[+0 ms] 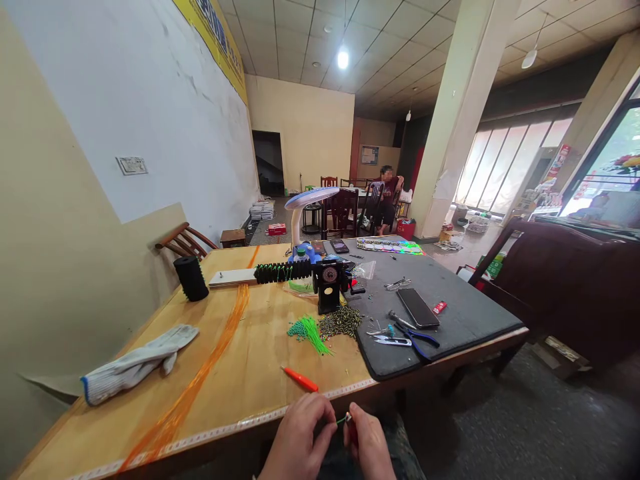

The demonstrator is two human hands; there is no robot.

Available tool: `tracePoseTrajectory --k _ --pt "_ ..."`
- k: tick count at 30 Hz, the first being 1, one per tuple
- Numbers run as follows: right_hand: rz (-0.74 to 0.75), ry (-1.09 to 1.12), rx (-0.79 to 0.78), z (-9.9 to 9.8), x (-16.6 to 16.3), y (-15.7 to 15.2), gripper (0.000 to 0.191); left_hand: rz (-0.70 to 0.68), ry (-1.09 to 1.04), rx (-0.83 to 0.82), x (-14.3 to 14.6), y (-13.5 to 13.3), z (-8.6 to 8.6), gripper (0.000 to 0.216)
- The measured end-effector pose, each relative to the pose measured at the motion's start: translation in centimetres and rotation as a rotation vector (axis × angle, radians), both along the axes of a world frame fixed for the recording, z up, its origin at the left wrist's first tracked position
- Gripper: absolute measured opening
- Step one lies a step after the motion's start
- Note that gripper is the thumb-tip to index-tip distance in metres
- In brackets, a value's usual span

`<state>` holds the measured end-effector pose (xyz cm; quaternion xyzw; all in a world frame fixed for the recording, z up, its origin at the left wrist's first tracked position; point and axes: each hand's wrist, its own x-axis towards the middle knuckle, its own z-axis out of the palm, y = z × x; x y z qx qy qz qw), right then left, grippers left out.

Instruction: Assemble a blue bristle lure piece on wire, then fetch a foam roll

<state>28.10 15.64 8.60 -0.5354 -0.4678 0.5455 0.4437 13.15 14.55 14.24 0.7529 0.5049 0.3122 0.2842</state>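
Note:
In front of the table's edge, my left hand is closed in a pinch on one end of a thin green strand. Close beside it, my right hand is closed around a small tool with a dark red handle, mostly hidden by the fingers; its metal tip meets the strand. On the table just beyond lies an orange-red pen-shaped tool. Farther in are a bundle of bright green strands, teal beads and a pile of dark brassy pieces.
A hand-cranked black device carries a ribbed black roll. Orange strands and a work glove lie left. On the dark mat are a phone, blue-handled pliers and snips. A person sits far back.

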Motion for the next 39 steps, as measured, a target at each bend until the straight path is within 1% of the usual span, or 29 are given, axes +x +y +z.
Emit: tracePoseTrajectory --k 6,12,18,21,23,25,27,29,32,34,37,39 --pt "-0.020 0.006 -0.022 0.3 0.0 0.0 0.075 0.006 0.012 0.014 0.0 0.1 0.1 0.010" --pt "-0.023 0.034 -0.025 0.5 0.3 -0.2 0.075 -0.006 0.026 0.072 0.3 0.1 -0.6 0.011" --pt "-0.075 0.052 -0.018 0.1 0.8 0.0 0.077 -0.010 0.008 0.048 0.2 0.1 -0.6 0.011" --pt "-0.146 -0.005 0.039 -0.4 1.8 0.5 0.078 0.004 -0.043 -0.003 0.2 0.0 -0.4 0.011" --pt "-0.200 -0.101 0.143 -0.4 3.0 1.1 0.075 0.016 -0.091 -0.049 0.2 0.0 -0.3 0.012" --pt "-0.236 -0.267 0.298 -0.2 4.2 2.1 0.068 0.029 -0.156 -0.099 0.2 0.0 -0.3 0.012" --pt "-0.242 -0.497 0.462 0.3 5.2 3.3 0.055 0.044 -0.227 -0.147 0.1 0.1 -0.4 0.014" --pt "-0.213 -0.762 0.564 1.0 5.6 4.6 0.041 0.054 -0.295 -0.197 0.0 0.2 -0.7 0.016" --pt "-0.134 -1.140 0.585 2.0 5.1 6.5 0.024 0.069 -0.390 -0.264 -0.2 0.4 -1.2 0.021" --pt "-0.090 -1.285 0.569 2.7 4.4 7.6 0.017 0.072 -0.455 -0.306 -0.3 0.5 -1.6 0.022" --pt "-0.074 -1.333 0.562 3.7 3.6 8.8 0.013 0.068 -0.544 -0.357 -0.5 0.6 -2.1 0.025" --pt "-0.087 -1.306 0.575 4.1 3.6 8.8 0.020 0.072 -0.584 -0.374 -0.6 0.7 -2.4 0.029"
